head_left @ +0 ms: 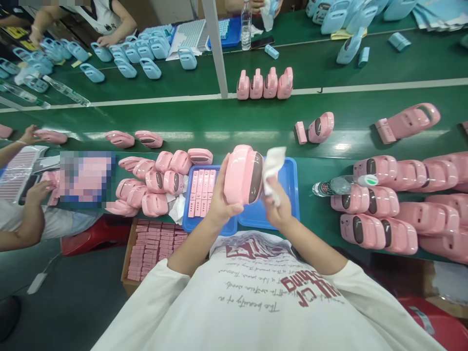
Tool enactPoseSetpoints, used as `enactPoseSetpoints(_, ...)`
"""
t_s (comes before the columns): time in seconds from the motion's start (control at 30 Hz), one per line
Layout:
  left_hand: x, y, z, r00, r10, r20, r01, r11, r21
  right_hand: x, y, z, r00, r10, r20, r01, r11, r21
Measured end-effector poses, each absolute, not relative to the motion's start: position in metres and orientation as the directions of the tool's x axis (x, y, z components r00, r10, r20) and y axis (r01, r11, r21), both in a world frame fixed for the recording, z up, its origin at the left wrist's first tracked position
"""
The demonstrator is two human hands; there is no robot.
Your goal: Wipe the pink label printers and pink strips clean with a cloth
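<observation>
My left hand (pixel 218 202) grips a glossy pink plastic housing (pixel 239 175) with a dark curved panel, lifted above the blue trays. In my right hand (pixel 280 209) is a crumpled white cloth (pixel 273 168), held close beside the dark panel; whether it touches cannot be made out. Beneath my left hand, a blue tray (pixel 228 228) carries rows of slim pink blocks (pixel 200 195). A second blue tray (pixel 294 195) lies under my right hand. More pink housings (pixel 155 204) are grouped to the left, with white crumpled cloth (pixel 178 209) next to them.
Several pink housings (pixel 400 231) crowd the right side, with a plastic bottle (pixel 334 186) lying against them. Four-legged clutter aside, a carton (pixel 128 273) of pink blocks stands below the bench. Another person's hand (pixel 36 192) works at left. Blue housings (pixel 149 68) stand across the green bench.
</observation>
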State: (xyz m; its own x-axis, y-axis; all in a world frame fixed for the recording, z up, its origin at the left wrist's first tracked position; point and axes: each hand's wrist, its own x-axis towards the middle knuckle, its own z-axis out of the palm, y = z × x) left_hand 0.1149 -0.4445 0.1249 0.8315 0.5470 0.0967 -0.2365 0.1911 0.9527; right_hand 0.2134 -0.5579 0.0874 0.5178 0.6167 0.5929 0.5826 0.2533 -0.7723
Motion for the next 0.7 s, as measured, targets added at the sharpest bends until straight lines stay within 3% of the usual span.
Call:
enactPoseSetpoints(0.03, 0.114, -0.443, 0.124, 0.822, 0.552, 0.143, -0.269, 0.155, 0.951, 0.213, -0.557, 0.087, 0.630, 0.625, 0.461, 0.435, 0.207, -0.876)
enactPoseSetpoints(0.1, 0.113, -0.442, 0.124, 0.816, 0.545, 0.192, -0.293, 0.102, 0.951, 0.215, -0.553, 0.089, 0.728, 0.639, 0.250, 0.167, 0.188, -0.968)
enactPoseSetpoints(0.27, 0.110, -0.439, 0.123, 0.848, 0.501, 0.174, -0.259, 0.106, 0.960, 0.221, -0.544, 0.097, 0.735, 0.676, 0.050, -0.109, 0.191, -0.976)
enactPoseSetpoints(0.43, 0.106, -0.434, 0.117, 0.900, 0.419, 0.122, -0.207, 0.163, 0.965, 0.228, -0.542, 0.105, 0.739, 0.671, -0.061, -0.174, 0.103, -0.979)
enactPoseSetpoints(0.6, 0.110, -0.428, 0.130, 0.930, 0.364, -0.053, -0.070, 0.317, 0.946, 0.245, -0.548, 0.122, 0.748, 0.648, 0.142, 0.063, 0.143, -0.988)
enactPoseSetpoints(0.7, 0.118, -0.420, 0.139, 0.955, 0.258, -0.144, 0.020, 0.429, 0.903, 0.256, -0.545, 0.126, 0.640, 0.768, 0.022, -0.092, 0.106, -0.990)
